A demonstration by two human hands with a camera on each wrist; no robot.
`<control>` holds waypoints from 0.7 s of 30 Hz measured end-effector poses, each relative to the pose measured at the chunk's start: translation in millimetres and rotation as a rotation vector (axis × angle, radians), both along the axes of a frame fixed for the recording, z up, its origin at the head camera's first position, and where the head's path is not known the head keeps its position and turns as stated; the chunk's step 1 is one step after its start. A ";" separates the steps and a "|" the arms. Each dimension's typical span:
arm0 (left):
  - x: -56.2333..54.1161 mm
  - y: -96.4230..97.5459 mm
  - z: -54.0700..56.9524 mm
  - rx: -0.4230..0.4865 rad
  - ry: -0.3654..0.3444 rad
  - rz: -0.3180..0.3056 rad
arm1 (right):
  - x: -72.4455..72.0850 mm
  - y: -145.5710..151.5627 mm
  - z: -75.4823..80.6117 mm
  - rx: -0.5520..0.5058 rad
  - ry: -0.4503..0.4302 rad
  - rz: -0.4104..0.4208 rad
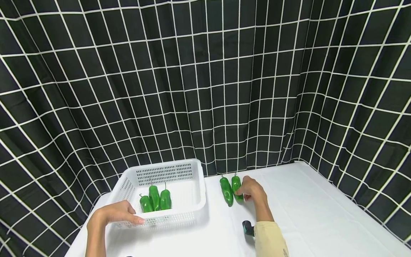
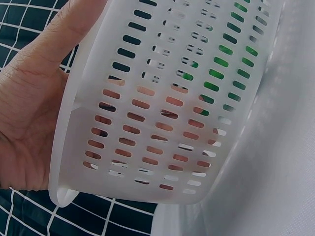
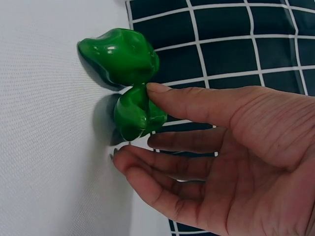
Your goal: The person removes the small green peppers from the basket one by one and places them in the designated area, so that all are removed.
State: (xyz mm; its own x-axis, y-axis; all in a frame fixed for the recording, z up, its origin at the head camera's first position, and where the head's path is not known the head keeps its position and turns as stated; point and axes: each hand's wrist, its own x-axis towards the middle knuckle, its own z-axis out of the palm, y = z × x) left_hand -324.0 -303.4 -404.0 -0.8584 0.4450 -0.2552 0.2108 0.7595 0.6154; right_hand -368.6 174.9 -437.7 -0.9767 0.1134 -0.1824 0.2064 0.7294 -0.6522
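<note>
Grasping the right pepper (image 1: 236,183) on the bench (image 1: 302,200) seems in hand: right hand (image 1: 254,191) curved about it, grip unclear; left hand (image 1: 117,212) gripping the basket (image 1: 202,189). Next wants firm fingers.

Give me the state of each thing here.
Basket, upright, uncovered.
Three basket peppers, side by side.
Pepper nearer the basket, lying on the cloth, not held.
Pepper farther from it, touched by the right hand.
Left hand, holding the basket's near side.
Right hand, not closed.
Cloth, spread out.
Curtain, hanging.
</note>
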 end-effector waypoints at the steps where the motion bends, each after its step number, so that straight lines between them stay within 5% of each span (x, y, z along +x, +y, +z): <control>1: 0.0 0.1 0.0 0.000 0.000 0.000 | 0.2 0.0 0.5 -0.001 -0.004 0.000; 21: -0.3 -0.7 0.0 0.002 0.012 0.009 | 1.4 3.2 11.7 0.041 0.068 0.035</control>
